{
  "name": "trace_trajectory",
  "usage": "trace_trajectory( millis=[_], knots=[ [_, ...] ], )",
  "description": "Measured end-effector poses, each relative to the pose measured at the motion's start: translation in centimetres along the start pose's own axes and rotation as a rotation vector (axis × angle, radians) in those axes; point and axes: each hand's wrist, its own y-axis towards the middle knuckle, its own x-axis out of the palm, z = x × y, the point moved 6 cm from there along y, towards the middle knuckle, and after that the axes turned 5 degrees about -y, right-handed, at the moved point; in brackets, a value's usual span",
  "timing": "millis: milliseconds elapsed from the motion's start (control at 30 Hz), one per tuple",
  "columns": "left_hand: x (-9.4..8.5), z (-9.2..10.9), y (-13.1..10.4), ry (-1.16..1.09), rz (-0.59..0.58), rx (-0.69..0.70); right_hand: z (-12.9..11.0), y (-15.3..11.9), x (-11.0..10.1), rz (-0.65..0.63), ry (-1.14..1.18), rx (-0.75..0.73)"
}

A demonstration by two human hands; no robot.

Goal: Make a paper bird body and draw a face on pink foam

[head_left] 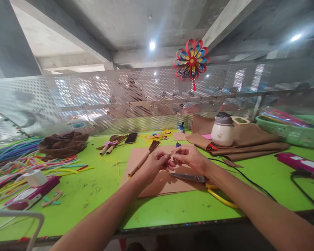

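Observation:
Above the middle of the table, my left hand and my right hand face each other with fingertips close together. Between them is a small strip of brown paper, pinched and partly hidden by the fingers. Beneath lies a flat tan sheet of paper. A rolled brown paper stick with a fringed end, like a tiny broom, rests on that sheet beside my left hand. Scissors with yellow handles lie under my right wrist, blades pointing left.
Two similar paper brooms and a phone lie farther back. Folded brown paper and a white jar stand right, near a green basket. Colourful strips and a purple power strip occupy the left. A perforated screen borders the back.

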Motion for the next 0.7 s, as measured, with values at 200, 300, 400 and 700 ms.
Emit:
trace_trajectory(
  millis=[200,300,400,700],
  knots=[
    [1.1,1.4,-0.5,0.299,0.049,0.177,-0.3,-0.1,0.7,-0.02,0.009,-0.011],
    [1.5,2.3,-1.3,0.483,0.094,0.266,-1.0,-0.3,1.2,-0.013,0.023,-0.032],
    [1.5,2.8,-1.9,0.675,0.145,0.35,-1.0,-0.3,1.4,-0.001,0.044,-0.038],
    [1.2,2.0,-2.1,1.069,0.191,0.562,-0.3,-0.1,1.1,0.048,0.101,-0.025]
  ],
)
